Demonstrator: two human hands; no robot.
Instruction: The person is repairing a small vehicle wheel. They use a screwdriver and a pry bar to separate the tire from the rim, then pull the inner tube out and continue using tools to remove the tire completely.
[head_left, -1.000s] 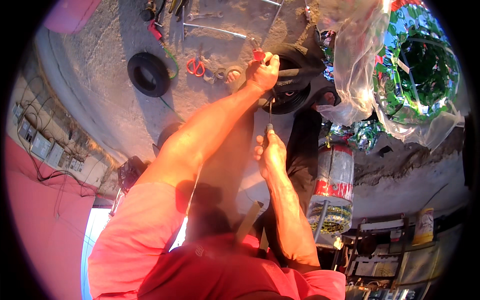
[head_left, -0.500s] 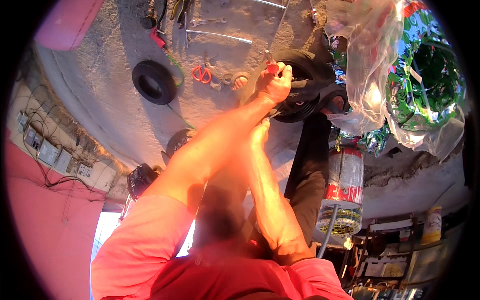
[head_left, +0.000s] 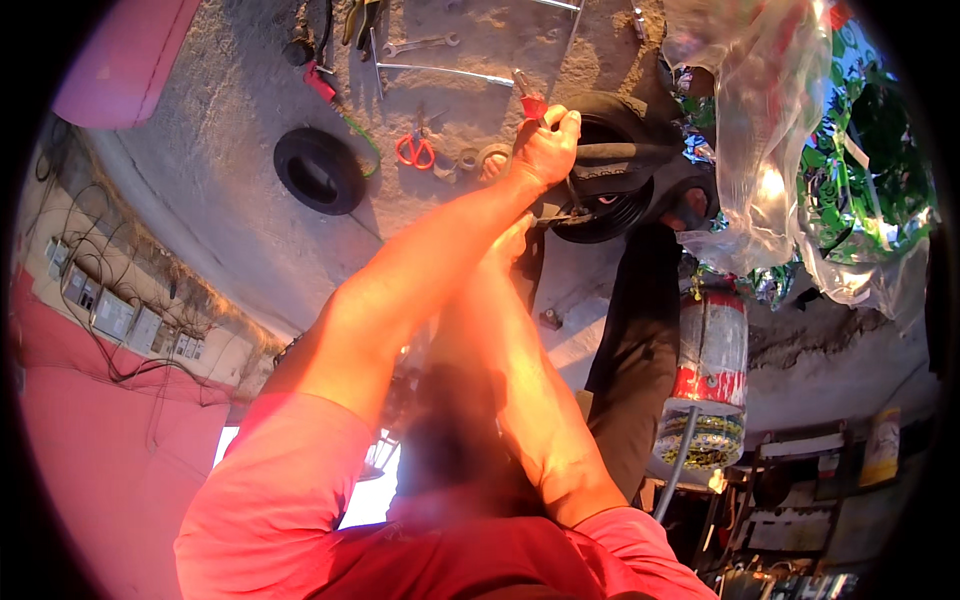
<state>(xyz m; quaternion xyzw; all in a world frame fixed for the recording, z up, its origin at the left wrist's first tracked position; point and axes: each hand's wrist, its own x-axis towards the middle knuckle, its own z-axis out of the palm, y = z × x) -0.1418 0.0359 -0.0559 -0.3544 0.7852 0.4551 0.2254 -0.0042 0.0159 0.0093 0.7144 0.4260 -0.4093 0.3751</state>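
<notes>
My left hand (head_left: 546, 152) is closed in a fist around a red-handled tool (head_left: 533, 104). A short metal end sticks up past the red part, and the tool's exact kind is not clear. Below the fist lies a black tyre (head_left: 622, 152) with a dark round rim part (head_left: 608, 215) beside it. My right hand (head_left: 512, 243) is lower, close to the left edge of that rim part. Its fingers are blurred and partly hidden by my left forearm, so I cannot tell what they hold.
A small tyre (head_left: 319, 171), red scissors (head_left: 415, 151), a wrench (head_left: 421, 45) and a metal rod (head_left: 445, 74) lie on the ground. At right are clear plastic sheeting (head_left: 755, 130), green foliage-like decoration (head_left: 880, 150) and a paint-stained bucket (head_left: 712, 345).
The left fist has shifted slightly, with the red-handled tool now tilting up to the left. The right hand has moved a little left, and the whole view has turned slightly.
</notes>
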